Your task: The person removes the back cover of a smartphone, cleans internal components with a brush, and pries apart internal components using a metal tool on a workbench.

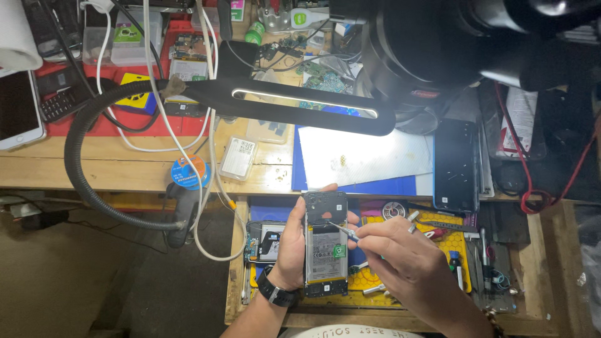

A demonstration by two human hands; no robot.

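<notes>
My left hand [289, 250] grips an opened smartphone [325, 244] upright by its left edge, back cover off, battery and dark circuit boards showing. My right hand [400, 260] holds a thin metal tool [343, 230], probably tweezers or a small screwdriver, with its tip touching the phone's upper half just above the battery. A black watch sits on my left wrist [277, 293]. Both hands hover over a yellow work mat [454, 241] in an open drawer.
A second opened phone [268, 241] lies left of my hand. A black lamp head [294, 103] on a gooseneck spans the bench. A dark phone [455, 166] lies at right, a blue mat with a pale sheet [363, 156] behind, a microscope [426, 50] above, cables and boards beyond.
</notes>
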